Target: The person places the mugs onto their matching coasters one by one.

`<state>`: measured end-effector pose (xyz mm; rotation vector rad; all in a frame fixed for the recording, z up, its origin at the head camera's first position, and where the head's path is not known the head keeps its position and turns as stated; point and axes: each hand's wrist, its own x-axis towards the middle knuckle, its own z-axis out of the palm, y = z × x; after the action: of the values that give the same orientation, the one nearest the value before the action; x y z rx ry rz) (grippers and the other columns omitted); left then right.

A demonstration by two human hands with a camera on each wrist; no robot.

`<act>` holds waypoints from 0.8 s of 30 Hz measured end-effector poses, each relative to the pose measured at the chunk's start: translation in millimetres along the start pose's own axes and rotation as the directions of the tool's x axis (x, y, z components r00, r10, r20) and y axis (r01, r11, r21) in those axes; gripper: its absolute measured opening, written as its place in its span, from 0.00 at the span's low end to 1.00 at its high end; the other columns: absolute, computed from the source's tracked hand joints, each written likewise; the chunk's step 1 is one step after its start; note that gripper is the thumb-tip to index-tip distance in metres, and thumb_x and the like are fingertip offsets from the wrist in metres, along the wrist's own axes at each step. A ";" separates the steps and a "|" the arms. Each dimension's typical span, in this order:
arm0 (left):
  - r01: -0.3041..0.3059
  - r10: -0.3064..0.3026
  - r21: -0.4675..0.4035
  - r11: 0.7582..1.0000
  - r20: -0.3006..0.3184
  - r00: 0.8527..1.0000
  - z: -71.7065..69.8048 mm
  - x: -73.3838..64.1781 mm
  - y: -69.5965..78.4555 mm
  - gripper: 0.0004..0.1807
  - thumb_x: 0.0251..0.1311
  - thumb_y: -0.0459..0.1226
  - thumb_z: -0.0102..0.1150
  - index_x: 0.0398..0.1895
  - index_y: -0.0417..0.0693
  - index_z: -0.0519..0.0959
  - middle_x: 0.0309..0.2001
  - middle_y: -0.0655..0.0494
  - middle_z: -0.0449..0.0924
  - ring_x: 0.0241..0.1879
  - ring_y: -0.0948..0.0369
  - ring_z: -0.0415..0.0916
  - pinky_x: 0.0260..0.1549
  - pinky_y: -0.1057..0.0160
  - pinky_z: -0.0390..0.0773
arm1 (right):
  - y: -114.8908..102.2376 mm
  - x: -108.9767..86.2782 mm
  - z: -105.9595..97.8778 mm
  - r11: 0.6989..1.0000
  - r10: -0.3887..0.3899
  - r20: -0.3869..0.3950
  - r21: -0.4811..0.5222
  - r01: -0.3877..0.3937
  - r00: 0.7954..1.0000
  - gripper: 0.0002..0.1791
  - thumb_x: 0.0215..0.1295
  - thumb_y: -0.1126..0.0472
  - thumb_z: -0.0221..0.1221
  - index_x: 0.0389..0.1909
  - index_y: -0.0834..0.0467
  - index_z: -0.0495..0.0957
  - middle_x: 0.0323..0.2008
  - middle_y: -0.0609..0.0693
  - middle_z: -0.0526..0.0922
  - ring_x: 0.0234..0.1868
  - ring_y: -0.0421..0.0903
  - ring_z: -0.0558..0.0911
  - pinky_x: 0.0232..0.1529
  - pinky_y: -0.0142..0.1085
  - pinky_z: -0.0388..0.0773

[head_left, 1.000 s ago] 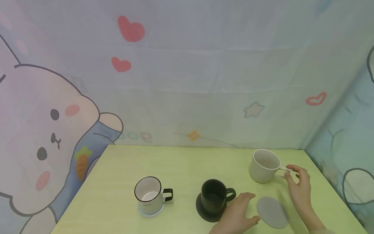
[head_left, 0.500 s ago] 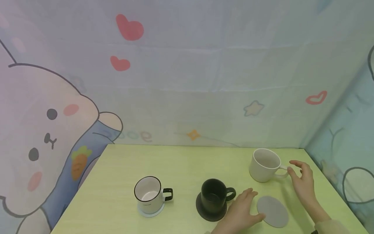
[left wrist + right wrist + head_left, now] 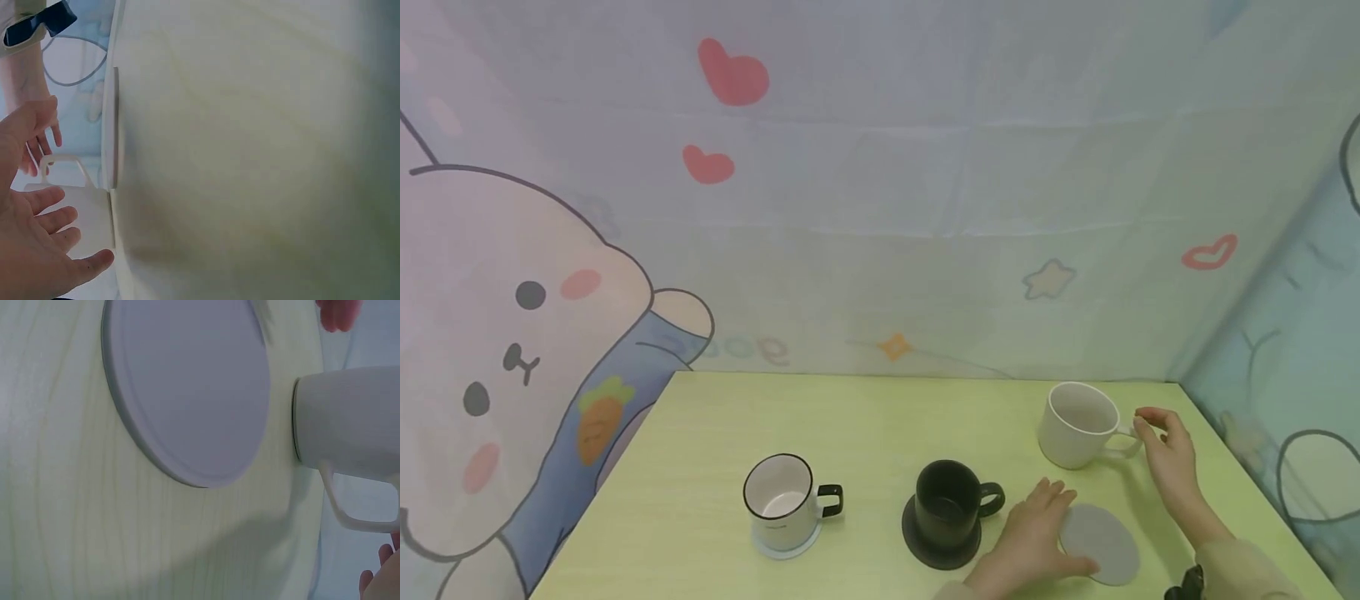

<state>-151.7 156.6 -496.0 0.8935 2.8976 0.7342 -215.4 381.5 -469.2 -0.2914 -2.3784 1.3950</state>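
A plain white mug (image 3: 1075,429) stands upright at the back right, its handle pointing right. My right hand (image 3: 1174,462) is at that handle, thumb and index fingertips close together by its outer end; in the right wrist view, other fingers (image 3: 376,569) hang loosely curled below the handle (image 3: 365,522). My left hand (image 3: 1026,533) reaches out with spread fingers, overlapping the left edge of a round grey coaster (image 3: 1105,542). The left wrist view shows its palm and fingers (image 3: 59,219) with nothing held.
A black mug (image 3: 947,504) stands on a dark round coaster (image 3: 917,546), just left of my left hand. Further left, a white mug with a black rim and handle (image 3: 781,500) sits on a pale coaster (image 3: 782,550). A printed cloth (image 3: 880,183) hangs behind the yellow-green table (image 3: 850,417).
My left hand has shifted right, toward and over the grey coaster's edge. My right hand drew slightly away from the white mug's handle, then came back to it. The mugs stay in place.
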 end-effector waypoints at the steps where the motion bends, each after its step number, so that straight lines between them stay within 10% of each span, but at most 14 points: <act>1: 0.004 -0.004 0.009 1.000 0.005 1.000 1.2 0.9 0.5 0.45 0.45 0.62 0.67 0.67 0.58 0.66 0.70 0.63 0.64 0.72 0.61 0.58 0.58 0.56 0.72 | 0.7 0.7 -0.2 1.000 0.000 0.012 -0.005 0.000 1.000 0.26 0.74 0.49 0.46 0.58 0.67 0.66 0.39 0.19 0.64 0.45 0.18 0.60 0.61 0.41 0.58; 8: 0.027 -0.029 0.040 0.999 0.064 0.998 5.9 5.7 1.6 0.45 0.44 0.63 0.68 0.67 0.61 0.66 0.69 0.65 0.65 0.70 0.64 0.61 0.62 0.55 0.68 | 5.6 4.3 -0.7 1.000 0.011 0.062 -0.020 -0.010 0.998 0.26 0.74 0.48 0.45 0.55 0.68 0.68 0.33 0.16 0.68 0.39 0.18 0.66 0.41 0.20 0.63; 24: 0.054 -0.076 0.158 0.986 0.138 0.987 15.3 16.2 8.6 0.45 0.40 0.66 0.67 0.65 0.68 0.65 0.67 0.72 0.65 0.68 0.69 0.61 0.64 0.51 0.64 | 10.5 4.0 5.4 0.998 0.062 0.115 -0.014 -0.061 0.991 0.27 0.75 0.46 0.42 0.53 0.68 0.70 0.29 0.16 0.70 0.38 0.18 0.66 0.44 0.28 0.62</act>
<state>-158.4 178.2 -504.0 0.8216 2.8689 0.4268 -221.4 383.7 -479.9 -0.2971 -2.4901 1.4641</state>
